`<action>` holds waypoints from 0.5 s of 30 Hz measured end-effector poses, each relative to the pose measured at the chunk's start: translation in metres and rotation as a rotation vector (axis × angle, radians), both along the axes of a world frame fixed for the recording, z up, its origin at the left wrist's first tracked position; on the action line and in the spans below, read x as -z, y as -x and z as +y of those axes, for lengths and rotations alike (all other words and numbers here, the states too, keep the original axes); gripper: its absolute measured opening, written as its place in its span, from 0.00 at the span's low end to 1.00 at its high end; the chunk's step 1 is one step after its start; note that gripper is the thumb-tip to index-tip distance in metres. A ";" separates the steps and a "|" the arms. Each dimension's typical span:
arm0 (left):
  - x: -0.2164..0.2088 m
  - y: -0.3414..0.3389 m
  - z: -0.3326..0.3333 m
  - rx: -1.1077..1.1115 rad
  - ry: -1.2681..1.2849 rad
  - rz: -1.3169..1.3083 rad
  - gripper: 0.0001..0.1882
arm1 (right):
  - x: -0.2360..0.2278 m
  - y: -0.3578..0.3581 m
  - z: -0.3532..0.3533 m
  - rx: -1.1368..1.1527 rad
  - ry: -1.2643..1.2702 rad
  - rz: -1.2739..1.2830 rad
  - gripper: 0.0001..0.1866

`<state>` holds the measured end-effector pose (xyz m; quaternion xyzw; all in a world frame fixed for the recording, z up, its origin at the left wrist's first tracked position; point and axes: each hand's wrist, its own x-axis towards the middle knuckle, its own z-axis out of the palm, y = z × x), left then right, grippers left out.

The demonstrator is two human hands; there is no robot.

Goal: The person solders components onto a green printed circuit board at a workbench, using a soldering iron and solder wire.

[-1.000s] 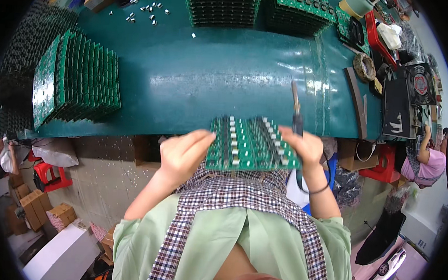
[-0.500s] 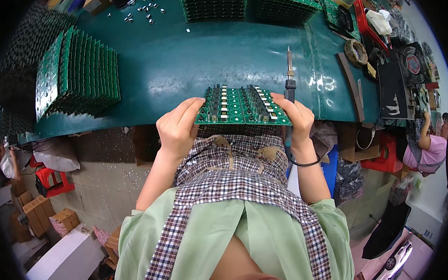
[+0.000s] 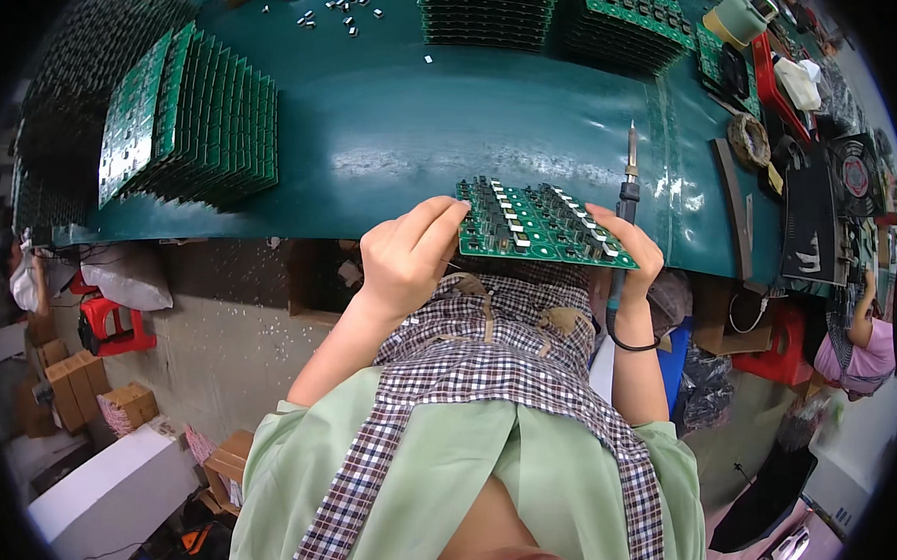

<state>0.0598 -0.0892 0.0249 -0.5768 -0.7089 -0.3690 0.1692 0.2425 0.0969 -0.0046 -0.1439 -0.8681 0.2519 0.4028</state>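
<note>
A green circuit board (image 3: 531, 224) with rows of white and dark parts is held up at the table's near edge. My left hand (image 3: 410, 248) pinches its left edge between thumb and fingers. At the opposite edge, my right hand (image 3: 632, 250) has its fingers closed on the board. A soldering iron (image 3: 629, 188) passes behind the fingers of the right hand, tip pointing away from me; its handle shows again below them, and it seems to be held there too. The board's underside is hidden.
Stacked green boards (image 3: 190, 119) stand at the left, with more board stacks (image 3: 488, 16) at the far side. Small loose parts (image 3: 345, 10) are scattered on the green table (image 3: 376, 107). At the right lie a tape-like ring (image 3: 748, 141), a dark bar (image 3: 732, 207) and a fan (image 3: 856, 173).
The whole view has shifted, so the table things sit farther right in the picture. Both hands still hold the board, which now slopes slightly down to the right. The iron has stayed with my right hand.
</note>
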 end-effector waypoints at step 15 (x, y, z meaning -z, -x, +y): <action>-0.001 -0.002 -0.006 0.020 0.032 -0.032 0.15 | 0.009 -0.004 -0.001 0.008 0.003 -0.007 0.11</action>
